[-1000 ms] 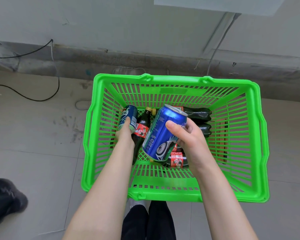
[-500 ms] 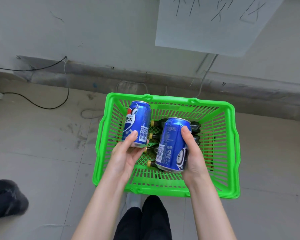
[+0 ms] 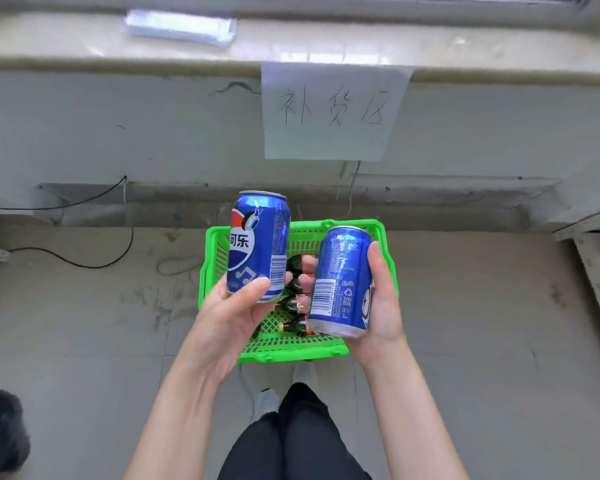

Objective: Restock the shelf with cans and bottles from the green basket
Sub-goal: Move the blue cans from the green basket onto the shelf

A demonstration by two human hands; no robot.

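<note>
My left hand [image 3: 229, 317] grips a blue cola can [image 3: 257, 244] by its lower end and holds it upright above the green basket [image 3: 212, 258]. A second blue can [image 3: 342, 282] is held upright by my right hand [image 3: 383, 306], with the thumb on its right side. Both cans hang over the basket, which stands on the floor below. Several dark cola bottles [image 3: 293, 306] with red labels lie on the basket's bottom, partly hidden by the cans and my fingers.
A pale ledge [image 3: 326, 50] runs across the top of the wall, with a handwritten paper sign [image 3: 329, 112] hanging from it. Black cables [image 3: 84, 261] trail on the floor at left. A metal rack corner [image 3: 596, 271] juts in at right. A dark shoe [image 3: 0, 431] is at bottom left.
Both hands have lifted the two cans up out of the basket. My view has risen and tilted up, so the basket looks smaller and the ledge and whole sign have come into view.
</note>
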